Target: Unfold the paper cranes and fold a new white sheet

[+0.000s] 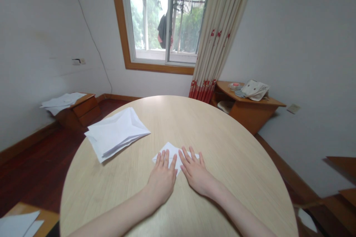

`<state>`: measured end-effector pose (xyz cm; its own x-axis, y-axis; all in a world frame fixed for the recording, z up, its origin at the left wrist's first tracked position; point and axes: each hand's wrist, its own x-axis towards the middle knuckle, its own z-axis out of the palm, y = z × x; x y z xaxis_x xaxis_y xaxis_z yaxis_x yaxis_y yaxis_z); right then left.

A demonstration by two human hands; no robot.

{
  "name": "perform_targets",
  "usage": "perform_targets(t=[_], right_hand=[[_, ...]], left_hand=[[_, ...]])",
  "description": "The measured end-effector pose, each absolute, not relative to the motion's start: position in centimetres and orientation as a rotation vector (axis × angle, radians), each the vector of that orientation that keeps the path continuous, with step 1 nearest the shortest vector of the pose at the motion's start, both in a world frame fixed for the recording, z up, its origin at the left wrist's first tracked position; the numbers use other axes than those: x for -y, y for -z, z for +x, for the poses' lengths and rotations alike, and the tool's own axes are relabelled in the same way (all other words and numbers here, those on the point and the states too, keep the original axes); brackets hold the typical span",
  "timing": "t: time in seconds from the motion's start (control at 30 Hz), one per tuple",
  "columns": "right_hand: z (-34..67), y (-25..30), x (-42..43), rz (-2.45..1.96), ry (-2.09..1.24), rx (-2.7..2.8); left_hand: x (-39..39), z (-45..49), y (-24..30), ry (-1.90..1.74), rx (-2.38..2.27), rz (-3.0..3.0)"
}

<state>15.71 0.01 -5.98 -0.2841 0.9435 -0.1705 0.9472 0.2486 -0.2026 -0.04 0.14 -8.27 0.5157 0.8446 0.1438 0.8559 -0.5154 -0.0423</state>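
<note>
A folded piece of white paper (169, 150) lies on the round wooden table (236, 177), with a pointed corner toward the window and another at the left. My left hand (164, 174) rests flat on its left part, fingers stretched out and slightly spread. On the paper's right part lies my right hand (194, 172), also flat with its fingers apart. Between the two hands a strip of the paper shows; the rest of it is hidden under the fingers. Neither hand grips anything.
A stack of creased white sheets (116, 133) sits at the table's left. Beyond the table are a low wooden cabinet (87, 109) with papers, a corner desk (250, 113) with a cloth bag (254, 89), and a curtain (219, 40) beside the window. More paper (19, 224) lies at lower left.
</note>
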Motion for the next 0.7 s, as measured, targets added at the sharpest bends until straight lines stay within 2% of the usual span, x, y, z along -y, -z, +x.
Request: perform_targets(t=[0.43, 0.7], right_hand=[[16.1, 7.1, -0.2, 1.886, 0.335, -2.502], [16.3, 6.3, 0.0, 1.756, 0.208, -2.683]], left_hand=[[0.2, 0.0, 7.7, 0.156, 1.606, -2.675], [-0.4, -0.2, 8.4, 0.268, 1.429, -2.723]])
